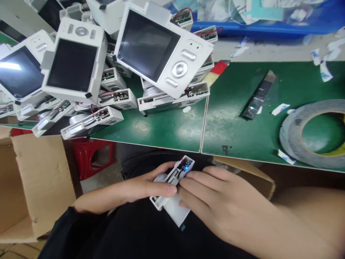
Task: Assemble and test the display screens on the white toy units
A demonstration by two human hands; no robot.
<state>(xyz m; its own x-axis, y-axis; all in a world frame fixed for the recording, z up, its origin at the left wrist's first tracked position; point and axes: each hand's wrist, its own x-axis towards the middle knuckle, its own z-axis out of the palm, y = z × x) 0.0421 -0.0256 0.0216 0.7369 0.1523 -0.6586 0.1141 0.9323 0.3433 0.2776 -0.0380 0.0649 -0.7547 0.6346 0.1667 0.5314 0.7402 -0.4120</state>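
Note:
In my lap, below the bench edge, my left hand (147,185) grips a small white digital camera (157,203) whose casing is open along one side. A blue light glows among the exposed circuit parts at its upper end. From its lower side a flat white panel (178,212), perhaps the screen's back, sticks out at an angle. My right hand (212,198) is closed against the camera's right side, fingers curled over the panel's upper part. Its fingertips are partly hidden, so their exact hold is unclear.
White cameras (75,61) with dark screens and open sides pile up on the green bench (172,127). Farther right lie a dark-wrapped blade (258,97), a roll of tape (293,133) and paper scraps. A blue tray (258,30), cardboard boxes (45,180) and a red stool (86,158) surround the bench.

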